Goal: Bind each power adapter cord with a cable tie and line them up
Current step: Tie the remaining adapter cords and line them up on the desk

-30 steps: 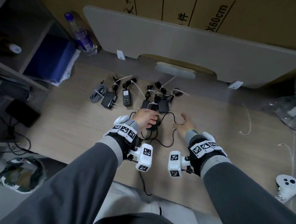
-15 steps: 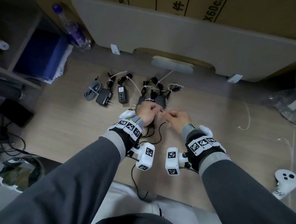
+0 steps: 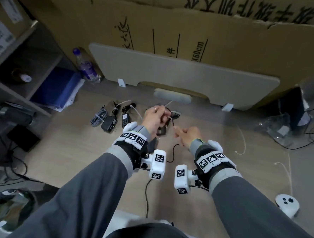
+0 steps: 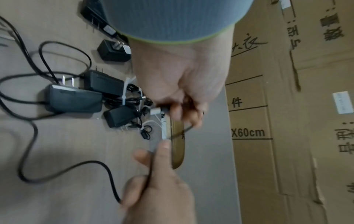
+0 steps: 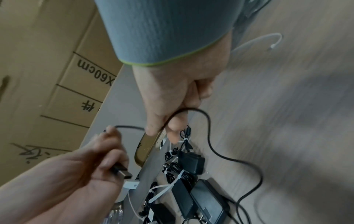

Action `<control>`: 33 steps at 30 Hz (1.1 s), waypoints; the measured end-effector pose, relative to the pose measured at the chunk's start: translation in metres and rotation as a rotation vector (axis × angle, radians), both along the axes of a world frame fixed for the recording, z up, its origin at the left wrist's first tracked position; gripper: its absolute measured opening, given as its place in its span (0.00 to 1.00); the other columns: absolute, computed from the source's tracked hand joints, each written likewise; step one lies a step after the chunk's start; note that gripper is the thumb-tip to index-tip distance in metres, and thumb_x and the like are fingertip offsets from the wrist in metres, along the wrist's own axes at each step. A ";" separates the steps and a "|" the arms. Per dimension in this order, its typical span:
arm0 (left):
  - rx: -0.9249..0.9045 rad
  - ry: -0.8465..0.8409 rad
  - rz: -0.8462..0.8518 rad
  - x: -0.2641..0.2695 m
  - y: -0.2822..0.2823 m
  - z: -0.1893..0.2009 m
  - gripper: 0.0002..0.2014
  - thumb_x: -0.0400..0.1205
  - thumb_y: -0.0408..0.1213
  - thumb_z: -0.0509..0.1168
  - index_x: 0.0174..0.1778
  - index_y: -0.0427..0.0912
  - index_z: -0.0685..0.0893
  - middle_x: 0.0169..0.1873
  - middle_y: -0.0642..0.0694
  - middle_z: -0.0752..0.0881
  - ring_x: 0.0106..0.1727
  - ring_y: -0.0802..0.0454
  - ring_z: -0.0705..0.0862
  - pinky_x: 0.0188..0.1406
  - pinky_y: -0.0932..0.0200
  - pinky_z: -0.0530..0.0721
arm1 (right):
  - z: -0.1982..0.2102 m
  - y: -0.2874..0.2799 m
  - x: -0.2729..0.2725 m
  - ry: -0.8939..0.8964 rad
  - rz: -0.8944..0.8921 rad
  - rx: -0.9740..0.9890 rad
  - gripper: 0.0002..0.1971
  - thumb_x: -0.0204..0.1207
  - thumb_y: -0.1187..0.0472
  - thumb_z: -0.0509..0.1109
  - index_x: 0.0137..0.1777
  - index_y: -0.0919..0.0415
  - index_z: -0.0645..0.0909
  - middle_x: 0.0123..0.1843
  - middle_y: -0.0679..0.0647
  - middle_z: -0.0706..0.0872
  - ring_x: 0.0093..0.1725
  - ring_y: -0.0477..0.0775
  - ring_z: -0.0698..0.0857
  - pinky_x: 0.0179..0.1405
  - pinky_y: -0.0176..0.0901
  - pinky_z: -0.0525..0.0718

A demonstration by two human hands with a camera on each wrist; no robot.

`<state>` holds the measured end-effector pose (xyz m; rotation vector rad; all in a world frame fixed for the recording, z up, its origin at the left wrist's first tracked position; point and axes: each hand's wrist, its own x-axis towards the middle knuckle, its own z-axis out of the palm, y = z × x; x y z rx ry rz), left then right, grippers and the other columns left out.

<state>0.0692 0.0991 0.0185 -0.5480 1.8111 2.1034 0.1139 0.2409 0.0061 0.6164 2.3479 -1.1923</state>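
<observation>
Head view shows both hands raised over the pale wood-grain floor (image 3: 62,142), sharing one thin black adapter cord (image 5: 210,136). The left hand (image 3: 155,118) is clenched around the cord's black USB-style plug end (image 5: 121,172), with the plug's metal tip poking out below the curled fingers. The right hand (image 3: 187,136) pinches the same cord a short way along, between thumb and forefinger. The span between the two hands runs roughly left to right; from the right hand the slack drops in a loop toward the near side and trails back to the dark grey adapter brick (image 4: 72,98) on the floor, left of and below the hands. The right hand is nearer that slack, so by my reading it would gather the next loop toward the left hand. Already tied adapters with white cable ties (image 3: 116,116) lie in a row on the far left; loose white ties (image 3: 242,140) lie well apart on the right. The brown cardboard box (image 3: 212,39) at the far side reads "X60cm" beside handwritten characters and the printed "件".
</observation>
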 end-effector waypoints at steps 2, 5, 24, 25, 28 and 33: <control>0.014 0.018 0.118 -0.008 -0.003 0.008 0.16 0.89 0.35 0.57 0.35 0.38 0.79 0.27 0.47 0.82 0.19 0.60 0.68 0.16 0.68 0.59 | 0.006 -0.002 0.002 0.010 -0.005 -0.066 0.22 0.81 0.45 0.68 0.33 0.60 0.85 0.19 0.50 0.74 0.20 0.51 0.71 0.24 0.40 0.70; 0.088 -0.005 0.118 -0.009 -0.002 0.017 0.14 0.90 0.35 0.54 0.41 0.36 0.80 0.23 0.51 0.83 0.18 0.61 0.69 0.16 0.69 0.62 | 0.016 -0.003 0.004 0.050 0.061 -0.072 0.19 0.80 0.47 0.70 0.36 0.60 0.88 0.18 0.47 0.70 0.20 0.50 0.67 0.23 0.41 0.65; -0.313 -0.091 -0.410 0.017 -0.009 0.057 0.19 0.84 0.43 0.55 0.33 0.38 0.80 0.16 0.49 0.78 0.21 0.50 0.67 0.20 0.63 0.58 | 0.049 -0.020 -0.001 0.411 -0.122 -0.255 0.09 0.72 0.56 0.80 0.37 0.58 0.85 0.31 0.48 0.83 0.29 0.43 0.77 0.32 0.35 0.76; -0.305 -0.081 -0.459 0.020 -0.012 0.059 0.23 0.86 0.50 0.53 0.34 0.38 0.80 0.17 0.50 0.75 0.19 0.53 0.64 0.18 0.64 0.55 | 0.050 -0.018 -0.001 0.436 -0.172 -0.242 0.12 0.69 0.54 0.82 0.34 0.56 0.83 0.29 0.47 0.82 0.29 0.43 0.75 0.31 0.34 0.74; -0.222 -0.038 -0.527 0.022 -0.020 0.063 0.27 0.88 0.56 0.52 0.37 0.39 0.82 0.17 0.53 0.67 0.18 0.56 0.58 0.18 0.62 0.50 | 0.055 -0.013 0.003 0.468 -0.245 -0.264 0.17 0.62 0.51 0.86 0.30 0.57 0.80 0.24 0.44 0.76 0.22 0.38 0.69 0.23 0.28 0.70; -0.166 0.027 -0.499 0.025 -0.025 0.072 0.25 0.89 0.51 0.56 0.43 0.31 0.84 0.15 0.53 0.65 0.16 0.56 0.57 0.15 0.64 0.52 | 0.060 -0.015 0.005 0.500 -0.307 -0.379 0.16 0.64 0.54 0.86 0.39 0.64 0.85 0.29 0.48 0.80 0.22 0.35 0.74 0.26 0.22 0.73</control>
